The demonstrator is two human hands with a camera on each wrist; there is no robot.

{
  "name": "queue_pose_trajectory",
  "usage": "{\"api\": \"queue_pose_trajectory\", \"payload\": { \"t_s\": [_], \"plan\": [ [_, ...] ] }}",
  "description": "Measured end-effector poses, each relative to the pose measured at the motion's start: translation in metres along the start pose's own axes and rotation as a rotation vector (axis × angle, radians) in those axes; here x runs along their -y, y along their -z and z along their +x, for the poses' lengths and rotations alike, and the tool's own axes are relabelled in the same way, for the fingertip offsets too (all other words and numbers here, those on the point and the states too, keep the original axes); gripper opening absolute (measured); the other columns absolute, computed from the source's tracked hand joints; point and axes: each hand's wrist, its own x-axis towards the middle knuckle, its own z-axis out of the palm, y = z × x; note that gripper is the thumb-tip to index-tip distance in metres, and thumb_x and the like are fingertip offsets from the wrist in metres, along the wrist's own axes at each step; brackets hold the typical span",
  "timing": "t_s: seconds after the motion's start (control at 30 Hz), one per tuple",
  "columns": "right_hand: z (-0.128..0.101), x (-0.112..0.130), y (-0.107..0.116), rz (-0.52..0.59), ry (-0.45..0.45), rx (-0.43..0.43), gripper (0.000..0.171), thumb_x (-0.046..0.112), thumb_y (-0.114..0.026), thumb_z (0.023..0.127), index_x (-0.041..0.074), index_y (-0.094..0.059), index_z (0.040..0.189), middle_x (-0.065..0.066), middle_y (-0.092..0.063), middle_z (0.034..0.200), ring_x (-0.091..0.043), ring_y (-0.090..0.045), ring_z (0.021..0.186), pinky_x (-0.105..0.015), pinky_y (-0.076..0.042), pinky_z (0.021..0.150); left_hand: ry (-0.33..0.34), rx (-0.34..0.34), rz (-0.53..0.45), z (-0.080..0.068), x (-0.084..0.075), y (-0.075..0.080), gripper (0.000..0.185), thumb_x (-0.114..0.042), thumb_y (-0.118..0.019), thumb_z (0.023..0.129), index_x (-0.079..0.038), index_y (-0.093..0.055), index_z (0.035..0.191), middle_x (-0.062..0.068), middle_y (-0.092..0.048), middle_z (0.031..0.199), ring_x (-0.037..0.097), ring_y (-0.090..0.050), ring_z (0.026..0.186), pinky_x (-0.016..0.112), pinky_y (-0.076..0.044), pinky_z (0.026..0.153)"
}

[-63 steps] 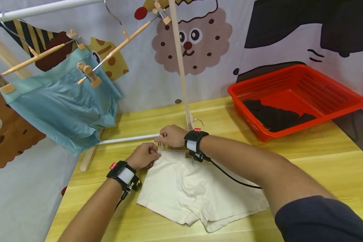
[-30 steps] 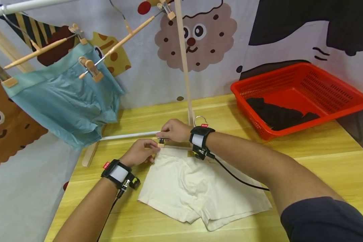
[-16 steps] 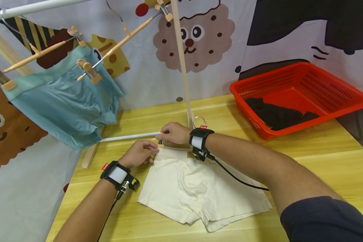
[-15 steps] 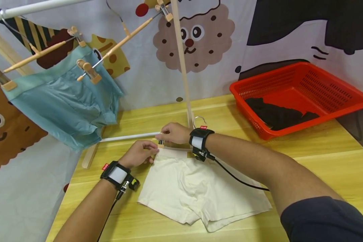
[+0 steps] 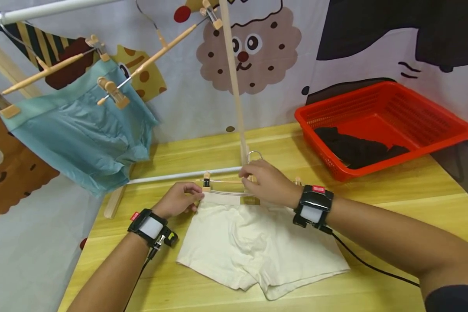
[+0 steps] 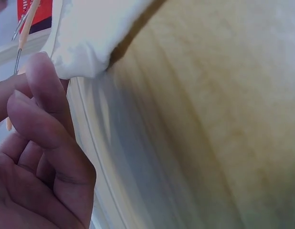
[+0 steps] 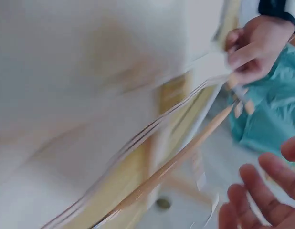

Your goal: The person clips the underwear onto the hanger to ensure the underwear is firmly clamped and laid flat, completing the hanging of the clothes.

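While the cream shorts (image 5: 218, 247) lie spread on the worktop (image 5: 374, 242), waistband (image 5: 222, 198) toward the rack and legs toward the person, the left hand (image 5: 181, 200) pinches the waistband's left corner between thumb and finger. The right hand (image 5: 272, 184) is over the waistband near the middle of a wooden hanger (image 5: 226, 181), its fingers apart and loosely bent, holding nothing (the right wrist view shows them spread, though partly cut off). The hanger lies along the far edge of the shorts; its left clip (image 5: 206, 182) stands at the waistband just beside the left hand, and its right clip (image 5: 298, 181) shows partly behind the right wrist. A brown label (image 5: 249, 200) sits on the waistband.

At the left, blue shorts (image 5: 89, 125) hang by clips from the rack's white top rail (image 5: 54, 13), with a second hanger (image 5: 167, 47) beside them. On the worktop's far right, a red basket (image 5: 421, 154) holds a dark cloth (image 5: 355, 145).
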Motion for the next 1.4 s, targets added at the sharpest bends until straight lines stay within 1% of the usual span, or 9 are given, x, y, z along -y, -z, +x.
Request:
{"api": "queue_pose_trajectory", "payload": {
  "t_s": [0.27, 0.5, 0.8, 0.87, 0.97, 1.07, 1.17, 1.27, 1.4],
  "plan": [
    [-0.054, -0.053, 0.014, -0.166, -0.267, 0.045, 0.035, 0.024, -0.065, 0.096, 0.005, -0.066, 0.125, -0.011, -0.068, 0.116, -0.031, -0.057, 0.110, -0.054, -0.041, 0.096, -0.031, 0.005, 0.050, -0.002, -0.001, -0.003, 0.016, -0.017, -0.064, 0.099, -0.005, -0.067, 0.109, 0.012, -0.064, 0.095, 0.016, -0.064, 0.062, 0.028, -0.050, 0.055],
    [-0.060, -0.078, 0.013, -0.191, -0.223, 0.064, 0.012, 0.025, -0.072, 0.093, 0.017, -0.078, 0.099, 0.004, -0.072, 0.092, -0.022, -0.061, 0.094, -0.052, -0.033, 0.095, -0.057, 0.037, 0.061, -0.002, -0.003, -0.013, 0.012, -0.015, -0.063, 0.099, -0.005, -0.066, 0.105, 0.011, -0.063, 0.088, 0.019, -0.061, 0.061, 0.030, -0.051, 0.056],
    [-0.057, -0.100, 0.017, 0.169, -0.196, 0.200, 0.012, 0.014, -0.064, 0.098, 0.012, -0.075, 0.093, 0.004, -0.069, 0.084, -0.012, -0.058, 0.079, -0.029, -0.049, 0.076, -0.044, -0.009, 0.184, -0.004, -0.004, -0.010, 0.018, -0.020, -0.061, 0.101, -0.006, -0.071, 0.109, 0.008, -0.068, 0.091, 0.017, -0.064, 0.064, 0.031, -0.052, 0.059],
    [-0.059, -0.102, 0.018, 0.189, -0.206, 0.182, 0.013, 0.015, -0.064, 0.098, 0.013, -0.075, 0.092, 0.004, -0.069, 0.084, -0.012, -0.058, 0.080, -0.028, -0.050, 0.076, -0.054, -0.071, 0.243, -0.007, -0.006, -0.008, 0.020, -0.021, -0.060, 0.102, -0.007, -0.072, 0.110, 0.009, -0.070, 0.094, 0.017, -0.064, 0.067, 0.031, -0.051, 0.061],
    [-0.064, -0.095, 0.022, 0.190, -0.196, 0.148, 0.011, 0.015, -0.065, 0.098, 0.012, -0.075, 0.093, 0.003, -0.069, 0.085, -0.014, -0.058, 0.080, -0.028, -0.051, 0.076, -0.104, -0.246, 0.332, -0.011, -0.013, -0.004, 0.022, -0.024, -0.058, 0.102, -0.009, -0.071, 0.110, 0.009, -0.071, 0.098, 0.019, -0.064, 0.072, 0.033, -0.050, 0.062],
    [-0.068, -0.082, 0.027, 0.137, -0.143, 0.106, 0.008, 0.013, -0.068, 0.096, 0.010, -0.074, 0.094, 0.003, -0.068, 0.085, -0.013, -0.058, 0.079, -0.028, -0.052, 0.076, -0.224, -0.431, 0.398, -0.015, -0.025, -0.002, 0.021, -0.024, -0.059, 0.102, -0.009, -0.070, 0.110, 0.009, -0.069, 0.103, 0.023, -0.064, 0.086, 0.037, -0.052, 0.070],
    [-0.070, -0.068, 0.031, 0.062, -0.058, 0.067, 0.005, 0.011, -0.070, 0.093, 0.007, -0.074, 0.095, 0.004, -0.064, 0.083, -0.011, -0.056, 0.078, -0.027, -0.052, 0.075, -0.378, -0.500, 0.483, -0.018, -0.042, -0.003, 0.021, -0.024, -0.060, 0.101, -0.010, -0.070, 0.113, 0.010, -0.067, 0.110, 0.030, -0.062, 0.104, 0.049, -0.049, 0.088],
    [-0.068, -0.053, 0.036, 0.018, 0.002, 0.053, 0.005, 0.011, -0.071, 0.092, 0.008, -0.074, 0.095, 0.005, -0.062, 0.083, -0.009, -0.055, 0.077, -0.026, -0.051, 0.074, -0.492, -0.418, 0.580, -0.023, -0.060, -0.003, 0.026, -0.030, -0.060, 0.101, -0.013, -0.070, 0.118, 0.009, -0.069, 0.117, 0.031, -0.062, 0.106, 0.056, -0.042, 0.099],
    [-0.063, -0.036, 0.041, 0.005, 0.043, 0.063, 0.007, 0.017, -0.070, 0.094, 0.011, -0.073, 0.097, 0.006, -0.062, 0.085, -0.008, -0.055, 0.078, -0.025, -0.052, 0.074, -0.529, -0.216, 0.652, -0.032, -0.075, -0.005, 0.027, -0.039, -0.058, 0.101, -0.020, -0.073, 0.114, -0.003, -0.073, 0.108, 0.017, -0.066, 0.094, 0.045, -0.049, 0.094]
  ]
}}
